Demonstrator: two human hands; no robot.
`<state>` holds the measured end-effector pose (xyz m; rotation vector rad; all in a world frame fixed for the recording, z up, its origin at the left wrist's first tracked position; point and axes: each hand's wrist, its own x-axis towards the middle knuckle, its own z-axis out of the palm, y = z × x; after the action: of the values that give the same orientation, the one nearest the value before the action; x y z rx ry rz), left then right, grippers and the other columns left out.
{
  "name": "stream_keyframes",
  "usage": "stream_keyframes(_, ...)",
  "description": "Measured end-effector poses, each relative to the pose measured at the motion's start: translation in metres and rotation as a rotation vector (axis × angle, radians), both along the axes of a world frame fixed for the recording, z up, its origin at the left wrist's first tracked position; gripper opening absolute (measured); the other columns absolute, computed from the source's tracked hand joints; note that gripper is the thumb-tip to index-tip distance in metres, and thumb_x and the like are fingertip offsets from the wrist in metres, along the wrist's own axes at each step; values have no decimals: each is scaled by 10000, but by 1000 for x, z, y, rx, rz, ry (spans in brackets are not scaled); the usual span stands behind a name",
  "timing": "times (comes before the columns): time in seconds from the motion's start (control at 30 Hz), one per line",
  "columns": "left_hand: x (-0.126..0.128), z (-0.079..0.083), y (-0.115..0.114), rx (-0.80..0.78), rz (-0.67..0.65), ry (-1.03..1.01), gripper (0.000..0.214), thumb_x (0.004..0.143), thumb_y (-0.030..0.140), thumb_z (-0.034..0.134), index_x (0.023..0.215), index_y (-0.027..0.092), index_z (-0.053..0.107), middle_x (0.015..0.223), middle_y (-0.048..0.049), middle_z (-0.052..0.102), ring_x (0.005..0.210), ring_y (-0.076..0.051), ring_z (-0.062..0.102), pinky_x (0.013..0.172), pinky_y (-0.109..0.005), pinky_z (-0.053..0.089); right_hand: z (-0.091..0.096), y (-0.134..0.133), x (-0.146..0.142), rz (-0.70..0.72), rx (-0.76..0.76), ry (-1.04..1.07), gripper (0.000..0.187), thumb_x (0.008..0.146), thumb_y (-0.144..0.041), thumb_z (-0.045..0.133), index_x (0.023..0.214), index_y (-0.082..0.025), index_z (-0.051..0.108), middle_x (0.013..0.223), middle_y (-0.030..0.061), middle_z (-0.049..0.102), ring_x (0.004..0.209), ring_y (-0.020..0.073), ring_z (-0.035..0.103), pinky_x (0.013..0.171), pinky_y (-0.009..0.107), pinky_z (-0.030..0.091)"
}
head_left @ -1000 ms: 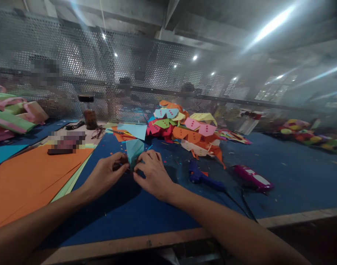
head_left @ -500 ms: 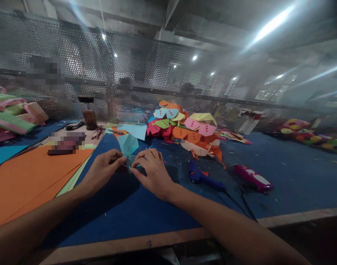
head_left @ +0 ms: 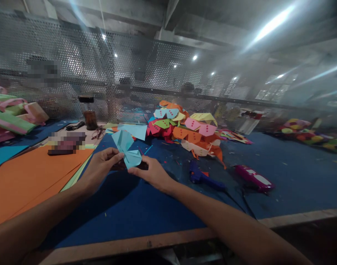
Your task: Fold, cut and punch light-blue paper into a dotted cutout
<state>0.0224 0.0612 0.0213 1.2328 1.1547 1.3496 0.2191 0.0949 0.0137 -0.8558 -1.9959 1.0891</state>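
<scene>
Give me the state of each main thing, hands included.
Folded light blue paper: held, two ends fanned out.
Left hand: pinching it.
Right hand: gripping it.
Jar: upright, lid on.
Blue glue gun: lying down, unheld.
Magenta device: lying down, unheld.
Orange paper: lying flat.
Dotted paper pieces: heaped.

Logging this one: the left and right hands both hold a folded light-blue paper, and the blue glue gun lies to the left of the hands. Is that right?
Not quite: the blue glue gun lies to the right of the hands, as the head view shows. The left hand and right hand do both hold the folded light-blue paper.
</scene>
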Motion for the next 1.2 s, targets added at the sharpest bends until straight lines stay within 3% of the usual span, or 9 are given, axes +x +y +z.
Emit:
stream_keyframes(0.17,-1,-1,-1,0,-14,26,344,763,490,794,770,181,643,692,11,681,679,-146,650,715,-274,543,-2,1,0,24,-109,47,348,806,-464,737,916,-133,730,840,27,695,767,177,587,702,276,428)
stream_keyframes(0.33,-2,-2,-1,-3,-12,13,354,755,493,802,779,183,634,683,24,670,669,-137,641,701,-263,534,-1,-1,-1,17,-180,36,318,798,-458,732,755,-142,725,737,10,669,693,148,558,636,248,378)
stream_keyframes(1.2,0,-2,1,-15,-28,23,398,703,535,825,763,181,652,711,3,717,695,-149,672,690,-245,558,-1,2,-1,-19,-193,-16,263,782,-359,716,678,-118,702,589,-20,567,566,93,437,545,226,290)
